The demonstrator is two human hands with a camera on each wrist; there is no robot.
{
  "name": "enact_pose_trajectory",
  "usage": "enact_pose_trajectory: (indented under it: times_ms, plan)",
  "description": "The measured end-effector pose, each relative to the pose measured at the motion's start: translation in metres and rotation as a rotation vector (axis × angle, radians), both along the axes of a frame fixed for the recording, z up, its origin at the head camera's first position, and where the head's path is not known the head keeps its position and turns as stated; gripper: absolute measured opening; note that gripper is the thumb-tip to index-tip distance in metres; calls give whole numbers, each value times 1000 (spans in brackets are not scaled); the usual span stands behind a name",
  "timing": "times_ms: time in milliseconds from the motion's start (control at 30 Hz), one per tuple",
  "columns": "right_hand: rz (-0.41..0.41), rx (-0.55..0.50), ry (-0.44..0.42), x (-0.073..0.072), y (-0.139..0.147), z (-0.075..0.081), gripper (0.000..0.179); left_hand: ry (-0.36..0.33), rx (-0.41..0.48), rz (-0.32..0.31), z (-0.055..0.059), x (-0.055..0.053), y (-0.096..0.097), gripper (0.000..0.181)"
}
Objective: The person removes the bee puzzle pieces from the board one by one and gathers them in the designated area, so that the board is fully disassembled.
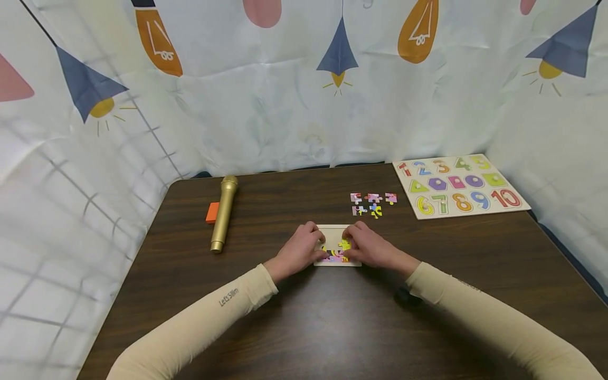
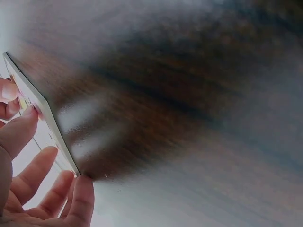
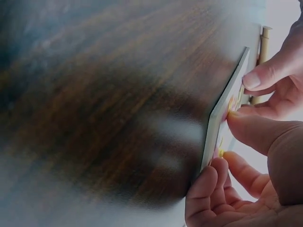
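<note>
A small light wooden puzzle tray (image 1: 331, 232) lies on the dark table, its near part filled with pink, purple and yellow jigsaw pieces. On its left side my left hand (image 1: 300, 248) grips the tray, fingers along the edge and thumb over the pieces; the left wrist view shows that thumb (image 2: 26, 127) touching the puzzle. From the right, my right hand (image 1: 372, 247) has thumb and index finger at a yellow puzzle piece (image 1: 344, 245). Its other fingers (image 3: 208, 182) rest against the tray's edge. The hands partly cover the pieces.
Several loose jigsaw pieces (image 1: 373, 198) lie beyond the tray, slightly right. A number and shape board (image 1: 448, 184) lies at the back right. On the left are a gold microphone (image 1: 224, 214) and an orange block (image 1: 212, 212). A patterned curtain (image 1: 285, 105) hangs behind the table.
</note>
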State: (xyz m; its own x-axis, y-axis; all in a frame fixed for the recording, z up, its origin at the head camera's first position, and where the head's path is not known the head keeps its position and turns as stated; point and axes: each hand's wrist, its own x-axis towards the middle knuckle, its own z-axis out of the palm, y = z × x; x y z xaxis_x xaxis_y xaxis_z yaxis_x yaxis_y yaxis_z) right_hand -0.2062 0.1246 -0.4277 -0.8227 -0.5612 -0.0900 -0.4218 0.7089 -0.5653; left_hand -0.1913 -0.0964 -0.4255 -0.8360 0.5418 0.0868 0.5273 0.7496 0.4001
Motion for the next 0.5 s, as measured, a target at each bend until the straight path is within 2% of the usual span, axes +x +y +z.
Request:
enact_pose_trajectory:
  times_ms: [500]
  plan:
    - [-24,-46,-6,1,-1,0,37,-27,-29,7,1,-1,1,29]
